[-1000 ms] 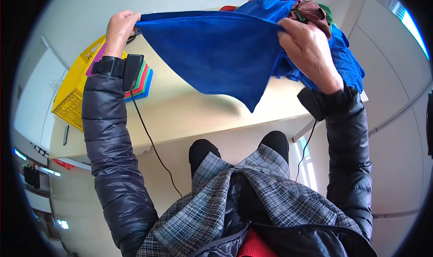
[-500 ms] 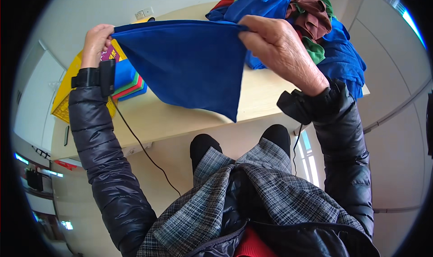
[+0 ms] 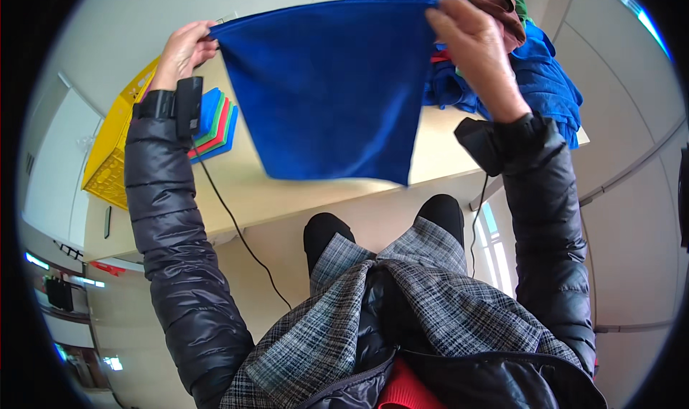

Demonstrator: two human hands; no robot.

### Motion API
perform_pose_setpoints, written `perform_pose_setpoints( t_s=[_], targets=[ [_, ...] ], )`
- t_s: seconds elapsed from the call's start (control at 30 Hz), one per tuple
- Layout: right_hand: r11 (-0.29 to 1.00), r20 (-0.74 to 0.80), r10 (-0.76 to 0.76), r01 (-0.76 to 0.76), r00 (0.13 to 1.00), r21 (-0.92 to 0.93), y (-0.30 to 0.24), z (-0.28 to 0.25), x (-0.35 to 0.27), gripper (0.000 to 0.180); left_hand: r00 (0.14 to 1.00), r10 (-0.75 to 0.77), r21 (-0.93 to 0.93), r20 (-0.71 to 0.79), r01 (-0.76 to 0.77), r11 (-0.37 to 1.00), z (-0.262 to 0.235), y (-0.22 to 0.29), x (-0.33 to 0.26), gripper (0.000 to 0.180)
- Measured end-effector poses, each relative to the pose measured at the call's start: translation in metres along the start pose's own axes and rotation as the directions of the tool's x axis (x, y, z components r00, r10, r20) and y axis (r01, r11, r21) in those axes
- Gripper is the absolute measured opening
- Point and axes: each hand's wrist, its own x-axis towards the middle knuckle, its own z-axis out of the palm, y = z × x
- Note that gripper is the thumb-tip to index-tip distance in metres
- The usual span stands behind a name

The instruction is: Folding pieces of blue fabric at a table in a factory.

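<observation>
A dark blue cloth (image 3: 326, 86) hangs spread flat in the air above the pale table (image 3: 251, 186). My left hand (image 3: 185, 49) pinches its upper left corner. My right hand (image 3: 470, 39) grips the upper right corner. The lower edge of the cloth hangs free just above the tabletop. Both arms wear dark puffy sleeves, with a black device strapped on the left wrist.
A heap of crumpled cloths (image 3: 535, 64), mostly blue with brown, green and red, lies at the table's right end. A stack of folded cloths (image 3: 215, 122) in blue, green and red sits beside a yellow crate (image 3: 115, 143) on the left. A black cable (image 3: 237, 229) trails off the table.
Both hands have moved apart and stretched the blue cloth out wide. It now hangs flatter and squarer than before, when it drooped to a point.
</observation>
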Motion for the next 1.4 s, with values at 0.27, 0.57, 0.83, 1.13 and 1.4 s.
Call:
perform_pose_setpoints(
  t_s=[0.27,0.57,0.83,1.13,1.4],
  targets=[
    [0.918,-0.003,-0.287,0.274,0.958,-0.288,-0.091,0.014,-0.011,0.006,0.996,0.071,-0.192,0.055,-0.059,0.980,0.042,-0.054,0.028,0.026],
    [0.989,0.507,-0.130,0.151,0.852,0.001,-0.031,0.261,-0.170,0.009,0.992,-0.121,0.187,0.029,0.114,0.976,0.024,-0.253,-0.099,0.015],
    [0.977,0.530,0.037,-0.142,0.847,0.159,0.001,0.205,-0.180,0.013,0.995,0.025,0.516,0.096,-0.071,0.853,0.098,-0.198,-0.307,0.031],
    [0.934,0.389,0.167,-0.019,0.906,-0.358,0.086,0.083,-0.198,0.018,0.981,0.194,0.753,0.012,-0.136,0.644,0.124,-0.203,-0.327,0.051],
    [0.885,0.538,0.039,0.221,0.842,-0.409,0.099,0.084,-0.193,0.013,0.967,0.254,0.765,-0.004,-0.161,0.624,0.124,-0.213,-0.330,0.038]
  ],
)
